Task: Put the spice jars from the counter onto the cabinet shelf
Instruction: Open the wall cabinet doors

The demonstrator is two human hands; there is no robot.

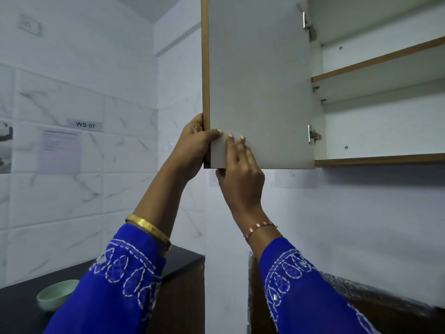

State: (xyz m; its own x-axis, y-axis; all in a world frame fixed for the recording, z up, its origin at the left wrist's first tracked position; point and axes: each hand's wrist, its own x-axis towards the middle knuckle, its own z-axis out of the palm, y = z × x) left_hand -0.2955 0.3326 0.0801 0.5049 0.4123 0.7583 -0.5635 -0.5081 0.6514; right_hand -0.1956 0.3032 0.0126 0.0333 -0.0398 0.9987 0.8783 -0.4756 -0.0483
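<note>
gripping the cabinet door [260, 80] at its six o'clock corner, left hand [192, 150] clamped round the edge.
right hand [240, 169] fingers flat, thumb under; stiff, light panel; no jars visible.

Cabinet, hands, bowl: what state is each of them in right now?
Grey cabinet door with brown wooden edge: swung open.
Cabinet shelves with brown wooden edging: bare where visible, no jars.
Left hand: grips the door's lower corner edge.
Right hand: thumb under the door's bottom edge, fingers flat on its face.
Pale green round bowl: upright on the black counter.
</note>
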